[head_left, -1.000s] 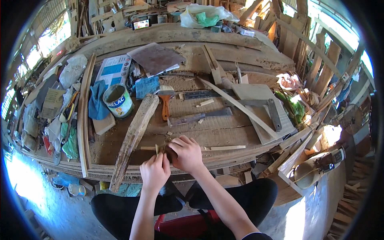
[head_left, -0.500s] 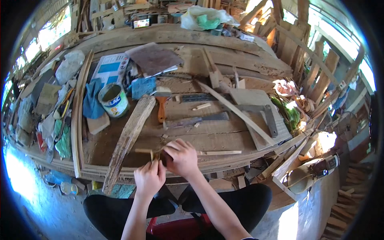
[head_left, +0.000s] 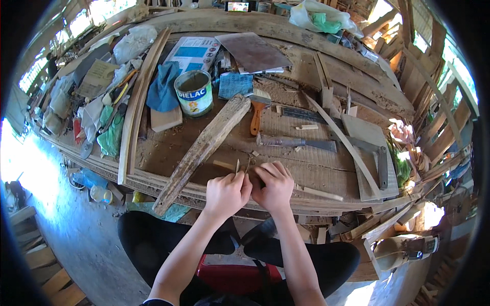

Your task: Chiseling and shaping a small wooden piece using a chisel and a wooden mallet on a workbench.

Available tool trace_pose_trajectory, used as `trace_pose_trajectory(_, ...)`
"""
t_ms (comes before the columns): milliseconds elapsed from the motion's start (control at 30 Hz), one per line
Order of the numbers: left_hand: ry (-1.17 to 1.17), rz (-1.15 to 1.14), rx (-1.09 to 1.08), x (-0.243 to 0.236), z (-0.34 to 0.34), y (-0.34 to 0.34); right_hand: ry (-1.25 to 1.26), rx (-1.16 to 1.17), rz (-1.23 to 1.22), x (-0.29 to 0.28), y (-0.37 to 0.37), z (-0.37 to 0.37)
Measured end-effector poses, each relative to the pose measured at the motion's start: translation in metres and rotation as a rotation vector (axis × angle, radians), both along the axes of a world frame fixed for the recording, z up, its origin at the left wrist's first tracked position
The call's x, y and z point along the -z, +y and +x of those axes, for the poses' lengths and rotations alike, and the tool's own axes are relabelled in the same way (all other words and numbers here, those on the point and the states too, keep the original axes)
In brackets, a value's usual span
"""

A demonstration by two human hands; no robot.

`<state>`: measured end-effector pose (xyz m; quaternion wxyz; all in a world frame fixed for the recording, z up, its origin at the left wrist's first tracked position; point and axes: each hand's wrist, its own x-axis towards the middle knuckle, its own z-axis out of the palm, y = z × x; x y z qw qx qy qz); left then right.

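Note:
My left hand (head_left: 226, 194), closed, is near the front edge of the wooden workbench. A thin sliver of wood (head_left: 237, 166) sticks up between its thumb and fingers. Right beside it, my right hand (head_left: 273, 186) is closed too, fingers curled. What it grips is hidden behind the knuckles. Just beyond my hands lies a short wooden stick (head_left: 224, 165). A long pale strip of wood (head_left: 321, 193) rests to the right of my right hand. Farther up lies a chisel (head_left: 298, 143) with a worn handle, and a paintbrush (head_left: 257, 118) with an orange handle.
A weathered plank (head_left: 204, 148) slants across the bench at my left, its near end over the edge. Behind it stands an open tin can (head_left: 194, 94) beside a blue cloth (head_left: 164, 87). A metal square (head_left: 382, 166) lies on a board at right.
The whole view has shifted, so the bench and its things now appear farther right. My hands stay close together at the bench edge, the right one turned more upright.

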<state>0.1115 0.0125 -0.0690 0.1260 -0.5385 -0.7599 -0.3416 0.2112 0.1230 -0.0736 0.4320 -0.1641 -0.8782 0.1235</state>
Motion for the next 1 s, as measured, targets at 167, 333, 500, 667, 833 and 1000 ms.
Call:
trace_pose_trajectory(167, 0.043, 0.010, 0.013, 0.000, -0.006, 0.012, -0.002, -0.037, 0.006, -0.002, 0.001, 0.004)
trace_pose_trajectory(333, 0.012, -0.011, 0.003, -0.004, -0.002, 0.006, 0.002, 0.002, -0.023, -0.003, 0.000, 0.002)
trace_pose_trajectory(500, -0.005, 0.006, 0.005, -0.002, 0.000, 0.008, -0.014, -0.029, -0.014, -0.004, 0.002, 0.004)
trace_pose_trajectory(667, 0.038, -0.003, -0.017, -0.007, -0.006, 0.015, -0.030, -0.064, -0.022, 0.001, 0.004, 0.001)
trace_pose_trajectory(833, 0.051, -0.019, 0.010, 0.000, -0.001, 0.001, 0.005, -0.001, -0.039, 0.002, 0.001, 0.001)
trace_pose_trajectory(1000, 0.025, 0.021, -0.019, -0.001, 0.002, 0.009, -0.015, 0.007, -0.035, 0.004, 0.000, 0.003)
